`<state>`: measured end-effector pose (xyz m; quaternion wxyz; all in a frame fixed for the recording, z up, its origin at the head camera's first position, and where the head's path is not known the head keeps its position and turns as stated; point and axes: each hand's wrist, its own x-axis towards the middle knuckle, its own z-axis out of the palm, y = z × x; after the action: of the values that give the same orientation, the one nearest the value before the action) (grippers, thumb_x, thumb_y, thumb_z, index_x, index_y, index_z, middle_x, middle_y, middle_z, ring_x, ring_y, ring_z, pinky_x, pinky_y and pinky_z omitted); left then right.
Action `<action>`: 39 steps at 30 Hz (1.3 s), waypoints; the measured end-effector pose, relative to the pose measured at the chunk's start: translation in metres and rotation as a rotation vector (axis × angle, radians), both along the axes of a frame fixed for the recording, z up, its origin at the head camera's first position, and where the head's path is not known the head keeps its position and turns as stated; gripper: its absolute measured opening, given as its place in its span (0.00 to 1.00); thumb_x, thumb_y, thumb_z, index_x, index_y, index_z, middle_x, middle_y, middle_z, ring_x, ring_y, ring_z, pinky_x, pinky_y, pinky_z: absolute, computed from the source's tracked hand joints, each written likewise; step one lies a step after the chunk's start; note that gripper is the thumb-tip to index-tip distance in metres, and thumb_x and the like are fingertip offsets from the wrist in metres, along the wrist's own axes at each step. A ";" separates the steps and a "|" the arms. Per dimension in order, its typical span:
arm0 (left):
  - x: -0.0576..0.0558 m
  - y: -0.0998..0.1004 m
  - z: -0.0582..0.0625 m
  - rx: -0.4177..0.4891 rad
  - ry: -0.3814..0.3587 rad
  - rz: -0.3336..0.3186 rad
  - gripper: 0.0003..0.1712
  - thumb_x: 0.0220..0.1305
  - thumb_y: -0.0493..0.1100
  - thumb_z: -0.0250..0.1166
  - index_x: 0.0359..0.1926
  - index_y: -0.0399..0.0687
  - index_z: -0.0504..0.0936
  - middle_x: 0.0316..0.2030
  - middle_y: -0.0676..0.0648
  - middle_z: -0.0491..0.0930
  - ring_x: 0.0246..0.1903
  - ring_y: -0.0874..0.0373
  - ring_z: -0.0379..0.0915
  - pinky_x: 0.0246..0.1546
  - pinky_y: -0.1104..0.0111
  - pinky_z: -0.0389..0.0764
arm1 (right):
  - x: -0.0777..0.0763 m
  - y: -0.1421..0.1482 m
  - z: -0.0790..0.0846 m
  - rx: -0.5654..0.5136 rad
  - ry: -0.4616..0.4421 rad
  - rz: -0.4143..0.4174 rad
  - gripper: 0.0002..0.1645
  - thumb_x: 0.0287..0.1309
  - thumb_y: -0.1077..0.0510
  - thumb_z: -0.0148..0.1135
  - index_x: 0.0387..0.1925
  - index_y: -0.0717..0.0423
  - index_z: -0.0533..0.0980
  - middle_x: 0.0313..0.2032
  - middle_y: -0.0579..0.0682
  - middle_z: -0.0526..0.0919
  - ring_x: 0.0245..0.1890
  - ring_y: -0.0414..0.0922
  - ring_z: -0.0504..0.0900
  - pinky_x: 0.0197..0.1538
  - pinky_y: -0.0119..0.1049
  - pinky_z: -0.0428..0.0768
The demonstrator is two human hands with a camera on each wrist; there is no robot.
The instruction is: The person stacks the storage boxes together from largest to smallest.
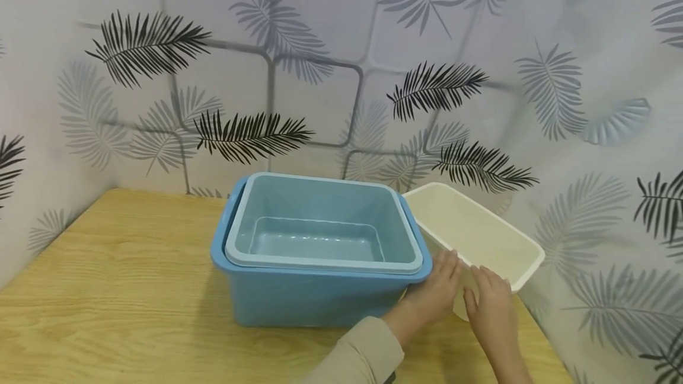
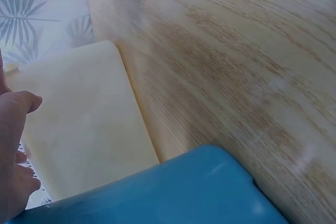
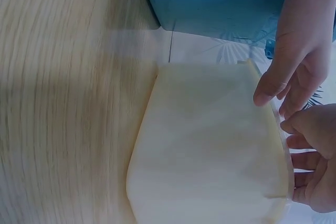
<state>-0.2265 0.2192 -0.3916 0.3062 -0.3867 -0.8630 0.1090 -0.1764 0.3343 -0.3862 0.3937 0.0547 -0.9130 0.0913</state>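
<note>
A cream plastic bin (image 1: 480, 236) stands at the right of the table, its mouth tipped up toward the back wall. My left hand (image 1: 434, 289) holds the bin's near rim beside the blue bins, thumb against the outer wall. Farther right along the same rim, my right hand (image 1: 492, 307) grips with fingers hooked over the edge and thumb outside. In the right wrist view both the left hand (image 3: 299, 61) and the right hand (image 3: 317, 156) sit close together on the rim of the cream bin (image 3: 205, 145).
Left of the cream bin, a light blue bin (image 1: 315, 191) is nested inside a darker blue bin (image 1: 299, 304). They stand on a wood-grain table (image 1: 107, 289). A leaf-patterned curtain or wall covering (image 1: 320, 64) rises behind the table and along its right side.
</note>
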 end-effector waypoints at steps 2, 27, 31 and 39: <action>0.000 0.000 0.002 -0.011 0.003 0.011 0.32 0.63 0.55 0.53 0.65 0.47 0.65 0.65 0.48 0.64 0.65 0.53 0.60 0.63 0.66 0.65 | 0.002 0.000 0.002 -0.041 -0.025 -0.019 0.19 0.42 0.74 0.63 0.42 0.76 0.74 0.42 0.75 0.77 0.44 0.71 0.75 0.49 0.70 0.67; 0.010 0.003 0.014 -0.013 -0.229 0.020 0.30 0.69 0.52 0.47 0.68 0.46 0.59 0.68 0.46 0.58 0.69 0.53 0.52 0.68 0.67 0.58 | 0.010 0.019 -0.002 -0.161 0.096 -0.160 0.10 0.48 0.71 0.59 0.34 0.75 0.76 0.37 0.73 0.78 0.41 0.67 0.75 0.49 0.62 0.72; 0.007 0.004 0.015 -0.070 -0.192 0.086 0.29 0.70 0.51 0.44 0.69 0.47 0.58 0.69 0.48 0.58 0.70 0.52 0.51 0.69 0.62 0.55 | 0.012 0.021 -0.005 -0.186 0.127 -0.185 0.09 0.48 0.70 0.58 0.33 0.74 0.76 0.37 0.72 0.78 0.42 0.66 0.75 0.47 0.60 0.74; 0.013 0.005 0.014 -0.151 -0.104 0.099 0.31 0.70 0.57 0.43 0.69 0.50 0.59 0.68 0.49 0.59 0.69 0.52 0.52 0.69 0.60 0.56 | 0.016 0.030 -0.006 -0.242 0.111 -0.239 0.09 0.49 0.70 0.55 0.33 0.75 0.75 0.37 0.73 0.77 0.45 0.68 0.73 0.50 0.62 0.72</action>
<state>-0.2132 0.2245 -0.3773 0.2252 -0.3705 -0.8852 0.1684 -0.1604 0.3643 -0.3919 0.4553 -0.0970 -0.8722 0.1500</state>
